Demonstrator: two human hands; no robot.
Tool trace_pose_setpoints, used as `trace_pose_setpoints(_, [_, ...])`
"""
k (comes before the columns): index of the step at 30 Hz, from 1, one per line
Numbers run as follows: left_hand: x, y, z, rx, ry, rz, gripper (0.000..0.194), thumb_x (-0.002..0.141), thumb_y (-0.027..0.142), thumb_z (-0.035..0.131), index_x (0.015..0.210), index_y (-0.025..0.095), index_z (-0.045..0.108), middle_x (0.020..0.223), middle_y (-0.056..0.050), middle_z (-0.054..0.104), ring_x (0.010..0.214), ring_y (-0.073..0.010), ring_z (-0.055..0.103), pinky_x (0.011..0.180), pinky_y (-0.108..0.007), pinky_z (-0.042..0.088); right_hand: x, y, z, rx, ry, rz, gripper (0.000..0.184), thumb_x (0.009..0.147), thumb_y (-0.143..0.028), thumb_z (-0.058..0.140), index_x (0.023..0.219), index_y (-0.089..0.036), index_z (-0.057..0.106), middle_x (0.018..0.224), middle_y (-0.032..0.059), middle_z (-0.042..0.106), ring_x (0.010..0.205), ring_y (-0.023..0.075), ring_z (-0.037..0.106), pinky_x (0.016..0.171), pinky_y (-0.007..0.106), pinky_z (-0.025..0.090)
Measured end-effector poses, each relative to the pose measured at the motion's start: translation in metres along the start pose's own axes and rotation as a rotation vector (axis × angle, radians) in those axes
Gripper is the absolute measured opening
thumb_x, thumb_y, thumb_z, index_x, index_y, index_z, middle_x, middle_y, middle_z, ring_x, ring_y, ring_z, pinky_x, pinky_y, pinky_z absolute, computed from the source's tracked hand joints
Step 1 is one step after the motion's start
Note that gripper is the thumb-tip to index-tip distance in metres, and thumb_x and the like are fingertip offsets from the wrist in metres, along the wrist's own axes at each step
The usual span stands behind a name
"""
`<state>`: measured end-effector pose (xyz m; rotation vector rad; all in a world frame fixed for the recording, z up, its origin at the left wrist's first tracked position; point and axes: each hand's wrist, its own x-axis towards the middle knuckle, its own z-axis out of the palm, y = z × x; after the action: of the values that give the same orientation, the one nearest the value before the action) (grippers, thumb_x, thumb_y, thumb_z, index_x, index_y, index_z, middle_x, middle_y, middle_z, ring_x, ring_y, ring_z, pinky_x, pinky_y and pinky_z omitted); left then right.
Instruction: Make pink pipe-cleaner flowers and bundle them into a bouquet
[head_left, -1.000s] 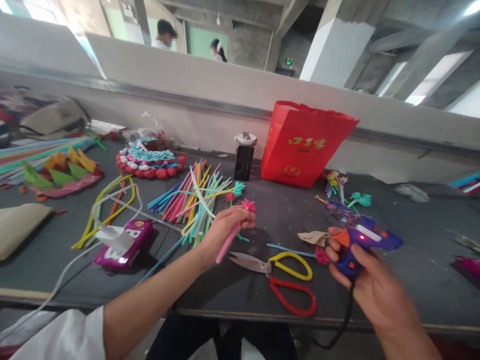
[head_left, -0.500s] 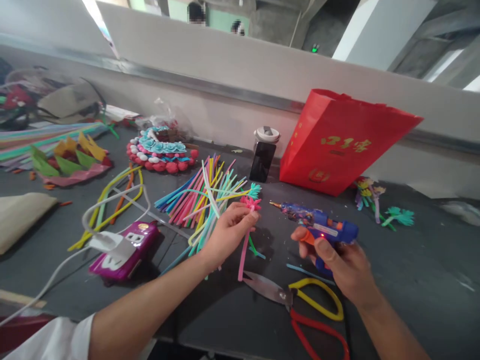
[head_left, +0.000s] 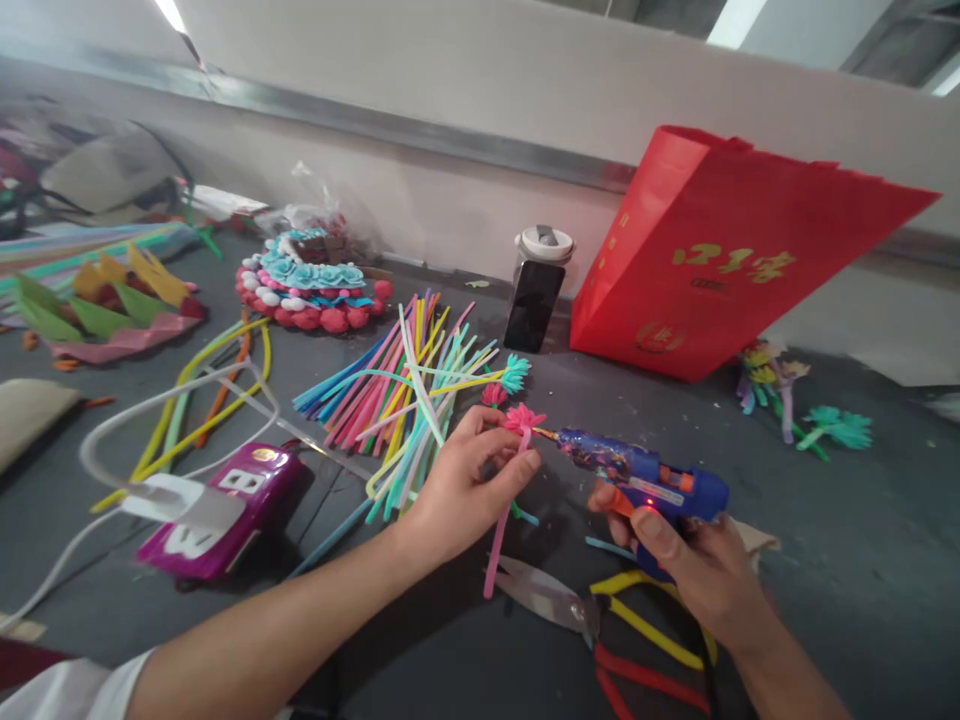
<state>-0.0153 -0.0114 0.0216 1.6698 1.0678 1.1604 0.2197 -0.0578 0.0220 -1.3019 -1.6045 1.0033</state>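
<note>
Dark tabletop (head_left: 832, 560); flower (head_left: 523, 418) between fingers (head_left: 525, 462).

- dark matte tabletop (head_left: 847, 530), scuffed, seam at left
- off-white partition (head_left: 450, 60) behind it
- grey metal rail (head_left: 420, 130) along partition
- bright slit (head_left: 171, 14), top left
- pale pillar (head_left: 817, 30), grey structure, top right

Illumination: moderate, diffuse, slightly dim over the dark tabletop (head_left: 840, 540). Bright patches noted at the upper left and upper right edges. Soft shadow right of the purple power strip (head_left: 225, 510); pale sheen along the metal rail (head_left: 420, 130). A red light glows on the glue gun (head_left: 634, 465) (small, but distinct). Defects: wide-angle stretching of the red bag (head_left: 720, 260); softness towards the left edge.
</note>
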Motion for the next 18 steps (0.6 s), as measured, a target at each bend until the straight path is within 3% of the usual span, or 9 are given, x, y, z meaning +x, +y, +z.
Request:
trace_pose_setpoints(5, [-0.0009, -0.001, 0.0001, 0.027, -0.001, 0.026, 0.021, 0.088, 0.035, 0.061, 0.075, 0.02, 0.067, 0.096, -0.007, 0.052, 0.099, -0.0204, 0.054, 0.078, -0.026, 0.049, -0.001, -0.0002, 0.0017, -0.02, 0.014, -0.012, 0.032, 0.089, -0.047, 0.06, 0.097, -0.018, 0.071, 0.084, 0.0082, 0.07, 0.078, 0.0227, 0.066, 0.069, 0.031, 0.057])
trace_pose_setpoints(11, [-0.001, -0.0047, 0.0018, 0.018, 0.02, 0.058, 0.021, 0.089, 0.033, 0.059, 0.078, 0.02, 0.072, 0.097, -0.007, 0.054, 0.096, -0.0193, 0.054, 0.083, -0.029, 0.047, 0.0008, -0.0005, -0.0006, -0.045, -0.007, -0.038, 0.028, 0.09, -0.044, 0.059, 0.098, -0.019, 0.07, 0.094, 0.0087, 0.072, 0.081, 0.0219, 0.067, 0.075, 0.032, 0.057])
trace_pose_setpoints(18, [-0.0009, -0.006, 0.0022, 0.035, 0.042, 0.052, 0.022, 0.089, 0.033, 0.06, 0.076, 0.019, 0.072, 0.098, -0.007, 0.054, 0.093, -0.0175, 0.055, 0.081, -0.027, 0.046, 0.0004, 0.0015, -0.0031, -0.103, -0.022, -0.057, 0.024, 0.09, -0.042, 0.059, 0.098, -0.021, 0.07, 0.09, 0.0063, 0.072, 0.077, 0.0204, 0.068, 0.073, 0.03, 0.057])
